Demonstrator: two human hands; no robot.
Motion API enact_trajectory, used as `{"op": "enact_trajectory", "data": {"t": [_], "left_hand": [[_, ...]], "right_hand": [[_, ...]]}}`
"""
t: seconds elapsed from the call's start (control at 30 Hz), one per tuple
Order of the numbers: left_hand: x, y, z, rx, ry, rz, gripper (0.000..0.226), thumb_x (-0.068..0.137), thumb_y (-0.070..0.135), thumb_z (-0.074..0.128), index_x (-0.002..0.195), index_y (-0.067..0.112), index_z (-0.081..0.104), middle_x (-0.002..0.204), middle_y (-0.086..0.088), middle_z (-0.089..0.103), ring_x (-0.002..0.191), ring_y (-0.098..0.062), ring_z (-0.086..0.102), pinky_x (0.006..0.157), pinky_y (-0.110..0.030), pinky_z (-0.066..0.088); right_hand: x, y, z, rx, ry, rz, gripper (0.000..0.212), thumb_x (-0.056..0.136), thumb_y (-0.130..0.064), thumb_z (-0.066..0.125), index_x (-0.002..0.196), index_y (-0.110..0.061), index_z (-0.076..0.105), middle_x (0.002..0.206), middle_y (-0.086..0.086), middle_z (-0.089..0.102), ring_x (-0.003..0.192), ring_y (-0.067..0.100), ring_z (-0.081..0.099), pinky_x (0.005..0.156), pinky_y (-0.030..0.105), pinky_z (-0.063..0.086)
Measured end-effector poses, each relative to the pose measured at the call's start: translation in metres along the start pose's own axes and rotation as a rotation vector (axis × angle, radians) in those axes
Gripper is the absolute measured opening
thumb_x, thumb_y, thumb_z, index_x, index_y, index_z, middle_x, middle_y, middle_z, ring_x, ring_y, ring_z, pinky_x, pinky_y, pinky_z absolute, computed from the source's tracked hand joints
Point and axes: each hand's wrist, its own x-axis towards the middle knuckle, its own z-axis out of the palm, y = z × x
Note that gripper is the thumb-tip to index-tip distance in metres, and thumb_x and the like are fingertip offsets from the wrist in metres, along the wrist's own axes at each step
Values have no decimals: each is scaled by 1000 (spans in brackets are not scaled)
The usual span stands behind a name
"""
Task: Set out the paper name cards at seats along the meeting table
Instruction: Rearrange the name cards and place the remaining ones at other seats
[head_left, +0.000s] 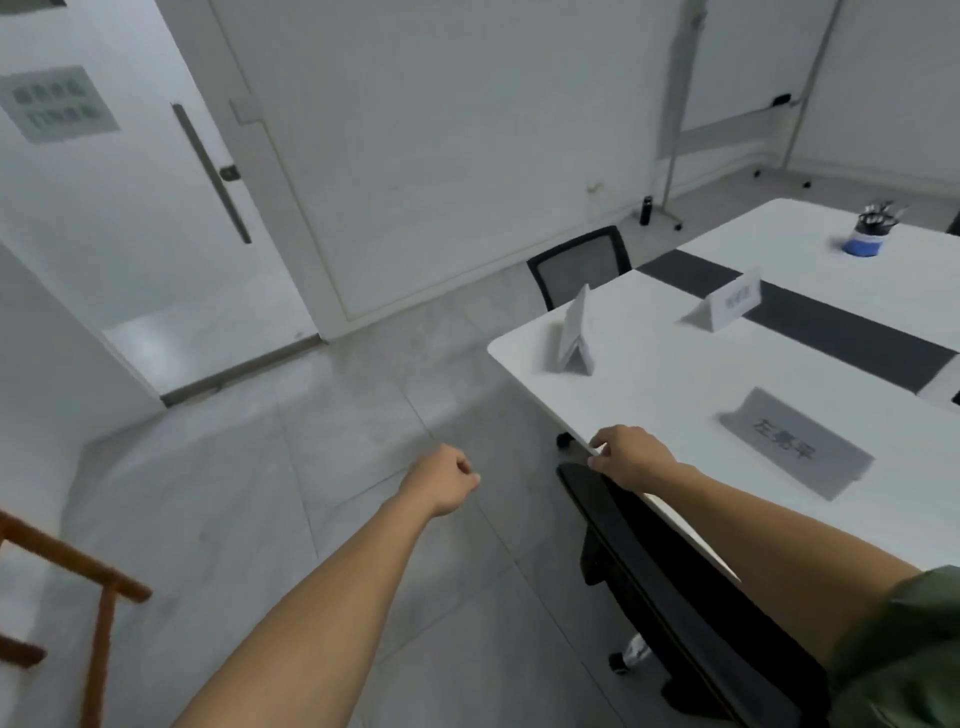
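Observation:
Three folded paper name cards stand on the white meeting table (675, 374). The nearest name card (795, 441) shows dark characters and sits close to the table's near edge. A second name card (574, 338) stands side-on at the table's left end. A third name card (724, 304) rests beside the dark centre strip. My right hand (631, 457) hovers at the table edge above a black chair's back, fingers curled with nothing visible in them. My left hand (447, 486) is out over the floor in a loose fist, holding nothing.
A black chair (670, 587) is tucked under the near table edge below my right arm. Another mesh chair (582, 265) stands at the table's left end. A blue pen cup (867, 236) sits far right. A wooden frame (98, 587) is at lower left, a door (130, 208) behind.

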Motion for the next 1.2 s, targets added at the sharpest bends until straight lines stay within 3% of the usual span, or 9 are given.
{"op": "enact_trajectory", "data": {"t": [0.13, 0.23, 0.33, 0.4, 0.63, 0.9, 1.07, 1.13, 1.2], "left_hand": [[83, 54, -4, -9, -76, 131, 20, 88, 28, 63, 97, 13, 70, 98, -8, 69, 91, -24, 63, 76, -26, 46], [148, 108, 16, 8, -206, 268, 14, 89, 23, 62, 91, 11, 69, 95, -12, 68, 88, -26, 63, 83, -33, 51], [183, 143, 36, 16, -278, 355, 26, 88, 24, 61, 107, 8, 68, 109, -10, 66, 100, -25, 61, 86, -32, 49], [213, 169, 51, 58, -352, 415, 31, 87, 29, 60, 114, 13, 65, 111, -5, 64, 98, -21, 60, 83, -29, 47], [283, 265, 114, 161, -554, 575, 35, 89, 31, 58, 119, 13, 60, 116, -7, 61, 95, -22, 61, 77, -30, 48], [296, 339, 200, 163, -738, 531, 56, 90, 26, 59, 140, 11, 40, 131, -12, 51, 109, -29, 57, 94, -42, 51], [319, 374, 254, 70, -756, 408, 63, 95, 25, 52, 149, 11, 24, 147, -13, 37, 124, -33, 47, 103, -47, 44], [326, 385, 269, 41, -749, 390, 56, 96, 22, 48, 147, 9, 27, 141, -14, 44, 118, -32, 51, 99, -45, 46], [330, 393, 281, 55, -737, 397, 46, 96, 20, 44, 140, 7, 37, 128, -15, 54, 106, -32, 56, 88, -39, 49]], "right_hand": [[35, 37, -36, 54, 48, 132, 39, 92, -37, 56, 128, -23, 58, 123, 0, 64, 112, 22, 59, 93, 34, 47], [54, 86, -56, 108, 119, 309, 38, 92, -38, 56, 127, -23, 58, 117, -1, 67, 106, 20, 61, 92, 34, 49], [57, 127, -63, 169, 171, 459, 38, 93, -38, 59, 127, -21, 60, 119, 1, 66, 111, 22, 59, 98, 35, 45], [56, 153, -67, 200, 219, 584, 38, 93, -38, 60, 127, -21, 59, 125, 2, 62, 115, 24, 56, 99, 33, 43], [29, 214, -56, 355, 316, 914, 44, 91, -35, 58, 132, -21, 54, 124, 3, 63, 107, 23, 59, 87, 33, 49], [5, 288, -46, 555, 453, 1180, 53, 90, -29, 55, 140, -14, 46, 122, 3, 66, 119, 25, 54, 91, 34, 45], [37, 335, -38, 776, 515, 1241, 66, 91, -30, 57, 148, -8, 33, 139, 13, 53, 121, 31, 55, 97, 35, 42], [52, 346, -35, 866, 554, 1214, 66, 92, -31, 58, 148, -6, 34, 138, 15, 53, 116, 33, 59, 101, 41, 45], [66, 353, -34, 918, 605, 1168, 58, 93, -31, 56, 143, -6, 41, 124, 14, 62, 108, 33, 63, 95, 48, 49]]}}
